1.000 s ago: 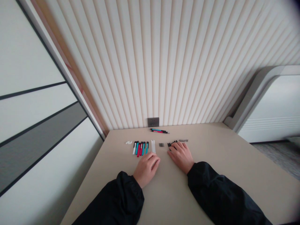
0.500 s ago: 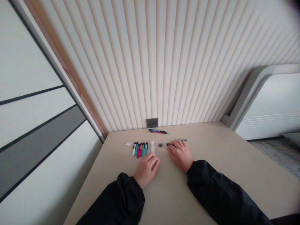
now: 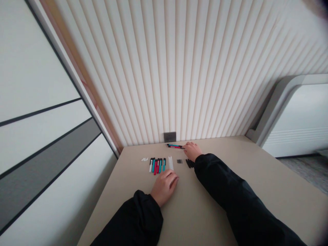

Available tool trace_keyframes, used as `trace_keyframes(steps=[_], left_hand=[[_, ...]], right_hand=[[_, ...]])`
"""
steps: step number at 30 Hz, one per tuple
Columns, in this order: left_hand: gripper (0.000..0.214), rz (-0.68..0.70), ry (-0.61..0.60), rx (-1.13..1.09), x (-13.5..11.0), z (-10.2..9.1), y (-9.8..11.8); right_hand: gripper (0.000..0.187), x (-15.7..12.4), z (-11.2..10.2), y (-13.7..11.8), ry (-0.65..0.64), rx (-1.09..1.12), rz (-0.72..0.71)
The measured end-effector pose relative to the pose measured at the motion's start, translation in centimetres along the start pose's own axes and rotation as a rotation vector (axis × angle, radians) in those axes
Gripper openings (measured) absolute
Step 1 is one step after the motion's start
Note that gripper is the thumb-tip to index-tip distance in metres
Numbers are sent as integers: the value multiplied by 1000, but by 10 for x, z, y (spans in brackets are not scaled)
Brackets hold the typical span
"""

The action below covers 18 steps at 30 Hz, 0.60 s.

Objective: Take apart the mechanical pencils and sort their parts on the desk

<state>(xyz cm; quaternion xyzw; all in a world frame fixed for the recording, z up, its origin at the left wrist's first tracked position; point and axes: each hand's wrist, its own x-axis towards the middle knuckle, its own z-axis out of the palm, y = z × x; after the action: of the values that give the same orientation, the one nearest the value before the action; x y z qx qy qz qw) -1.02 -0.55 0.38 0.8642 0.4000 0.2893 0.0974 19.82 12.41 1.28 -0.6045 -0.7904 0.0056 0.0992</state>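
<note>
My right hand (image 3: 192, 151) reaches to the back of the table, its fingers closed at the right end of the assembled pens (image 3: 175, 146), one blue and one red. Beneath its wrist lie several short black pieces (image 3: 190, 163), partly covered by the sleeve. My left hand (image 3: 164, 186) rests on the table with fingers loosely curled; I see nothing in it. Just beyond it lie thin white rods (image 3: 171, 163) and a row of coloured pen barrels (image 3: 157, 165) in white, blue and red with black ends.
Small white pieces (image 3: 145, 159) lie left of the barrels, and a cluster of small dark parts (image 3: 179, 161) lies right of the rods. A dark wall socket (image 3: 169, 137) sits behind the table (image 3: 200, 212). A white headboard (image 3: 297, 116) stands to the right.
My right hand has moved from the black pieces back to the pens, uncovering some of those pieces. My left hand stays in about the same place. The view has shifted slightly.
</note>
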Motion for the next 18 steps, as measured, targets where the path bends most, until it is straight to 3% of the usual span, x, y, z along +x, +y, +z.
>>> trace_keyframes(steps=[9,18], left_hand=[[19,-1,3,-10,0,0,-1],[18,-9,-13,-13,0,0,0]], right_hand=[[22,7,5,4,-58,7,84],[18,7,7,5,-38,24,36]])
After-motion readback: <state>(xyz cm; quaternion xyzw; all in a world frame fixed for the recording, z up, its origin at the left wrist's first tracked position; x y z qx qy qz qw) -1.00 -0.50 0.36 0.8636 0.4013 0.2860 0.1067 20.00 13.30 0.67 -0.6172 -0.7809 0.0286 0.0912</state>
